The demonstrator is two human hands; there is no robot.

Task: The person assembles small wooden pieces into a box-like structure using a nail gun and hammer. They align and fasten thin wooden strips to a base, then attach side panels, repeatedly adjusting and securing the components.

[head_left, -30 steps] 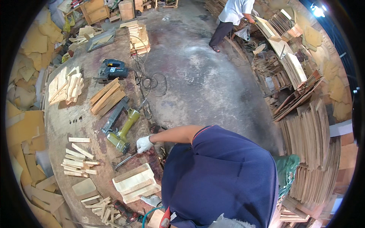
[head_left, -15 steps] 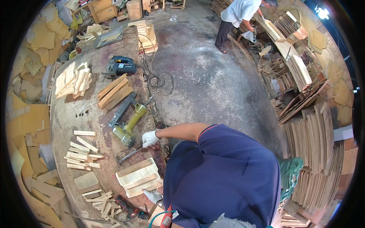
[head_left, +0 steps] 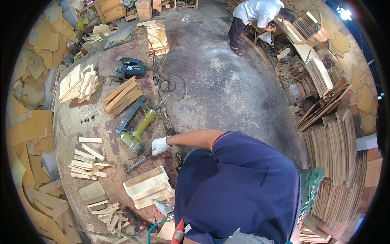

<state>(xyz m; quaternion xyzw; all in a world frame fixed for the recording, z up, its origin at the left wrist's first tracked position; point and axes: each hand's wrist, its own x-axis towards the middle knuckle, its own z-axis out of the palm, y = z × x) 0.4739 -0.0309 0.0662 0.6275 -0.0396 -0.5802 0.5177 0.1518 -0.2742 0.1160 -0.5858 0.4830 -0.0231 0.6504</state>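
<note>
My right hand (head_left: 160,146), in a white glove, is closed round the handle of a hammer (head_left: 140,163). The hammer's head rests at or just above the worktable (head_left: 118,156); I cannot tell which. Below it lies a pale wooden panel (head_left: 148,184) with shaped edges and strips of wood across it. My left hand (head_left: 164,207), also gloved, grips the panel's near edge; part of the fingers is hidden. A green and black nail gun (head_left: 138,134) lies just beyond my right hand.
Small wood strips (head_left: 87,162) lie in a pile at the left. A blue jigsaw (head_left: 129,68), cut boards (head_left: 79,85) and a red drill (head_left: 134,217) share the table. Cables (head_left: 166,85) hang over its edge. Another person (head_left: 256,16) bends over stacked boards at the far right.
The wooden panel and my left hand have shifted slightly. My right hand still holds the hammer, almost unmoved. The other person has bent lower over the boards.
</note>
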